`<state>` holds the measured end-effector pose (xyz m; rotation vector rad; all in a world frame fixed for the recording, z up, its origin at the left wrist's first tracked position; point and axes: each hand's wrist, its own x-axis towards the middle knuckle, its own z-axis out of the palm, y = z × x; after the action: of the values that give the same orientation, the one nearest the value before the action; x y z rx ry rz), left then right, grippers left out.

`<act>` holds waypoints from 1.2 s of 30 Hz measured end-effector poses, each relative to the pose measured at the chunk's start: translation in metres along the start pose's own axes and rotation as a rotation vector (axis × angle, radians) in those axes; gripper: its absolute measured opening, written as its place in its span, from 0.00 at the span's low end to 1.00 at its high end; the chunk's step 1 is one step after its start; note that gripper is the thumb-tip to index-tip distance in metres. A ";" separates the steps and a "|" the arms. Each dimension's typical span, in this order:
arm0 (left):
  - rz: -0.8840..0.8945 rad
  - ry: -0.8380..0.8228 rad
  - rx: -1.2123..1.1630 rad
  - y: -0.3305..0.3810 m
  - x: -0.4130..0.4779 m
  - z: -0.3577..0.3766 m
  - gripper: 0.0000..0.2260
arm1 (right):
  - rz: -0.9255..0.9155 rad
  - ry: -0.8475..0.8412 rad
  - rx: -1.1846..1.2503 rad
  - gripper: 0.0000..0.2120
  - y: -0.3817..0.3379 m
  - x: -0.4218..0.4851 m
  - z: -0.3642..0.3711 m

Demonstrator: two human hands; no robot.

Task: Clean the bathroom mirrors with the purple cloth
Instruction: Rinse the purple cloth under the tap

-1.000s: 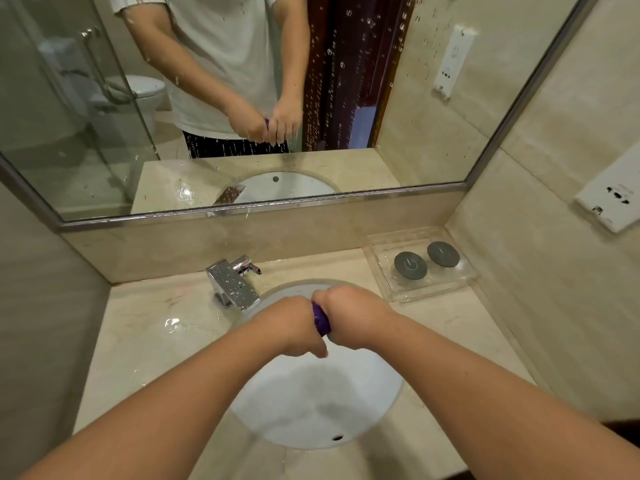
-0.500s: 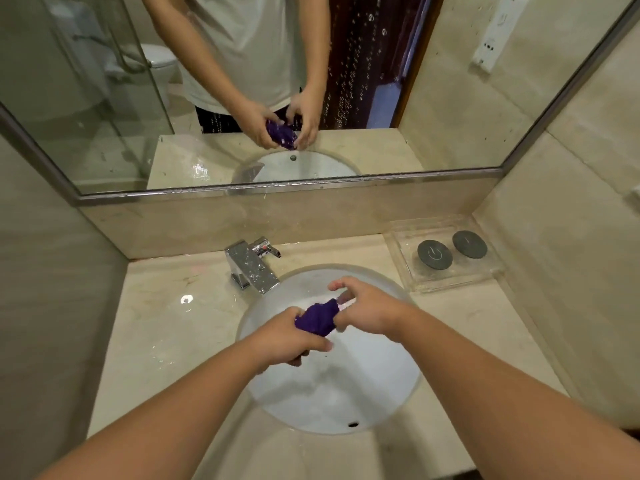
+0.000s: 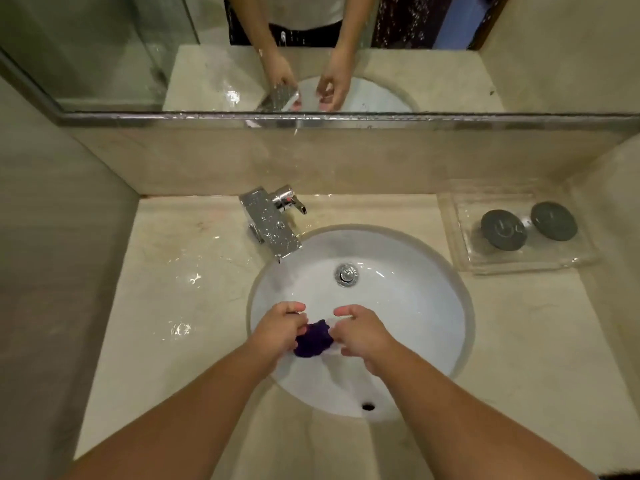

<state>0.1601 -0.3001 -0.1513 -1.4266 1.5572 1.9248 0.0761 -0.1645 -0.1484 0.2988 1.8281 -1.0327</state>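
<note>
Low in the middle of the frame, both hands hang over the near side of the white sink (image 3: 415,306). The left hand (image 3: 278,329) has its fingers curled together on the left edge of the purple cloth (image 3: 313,339), which is bunched into a crumpled wad between the two hands, above the basin. The right hand (image 3: 363,336) is at the wad's right edge with its fingers bent but spread; it seems to touch the cloth with its lower fingertips, though the blur there makes a firm hold hard to confirm.

The drain plug (image 3: 346,274) sits at the basin's centre, just above the hands, and the overflow hole shows near the bottom rim. The chrome faucet (image 3: 270,226) stands at the upper left of the sink, beaded with drops, its spout reaching over the rim. Puddles shine on the beige counter (image 3: 166,341) to the left. In the right of the frame, a clear tray (image 3: 464,258) holds two dark round discs (image 3: 504,229) side by side. Across the top runs the mirror (image 3: 104,46), spotted with droplets and reflecting both hands.
</note>
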 end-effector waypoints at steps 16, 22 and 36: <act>0.029 0.166 0.156 0.013 0.037 -0.018 0.06 | -0.267 -0.259 -0.767 0.04 -0.008 0.089 0.033; -0.204 -0.149 -0.390 0.032 0.033 -0.010 0.19 | -0.242 -0.397 0.166 0.09 -0.089 0.054 0.023; 0.153 -0.008 -0.519 0.044 0.025 -0.002 0.09 | -0.478 0.372 0.112 0.24 -0.148 0.092 -0.006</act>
<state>0.1179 -0.3271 -0.1461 -1.5114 1.2420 2.5555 -0.0611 -0.2710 -0.1477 0.1244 2.2437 -1.4898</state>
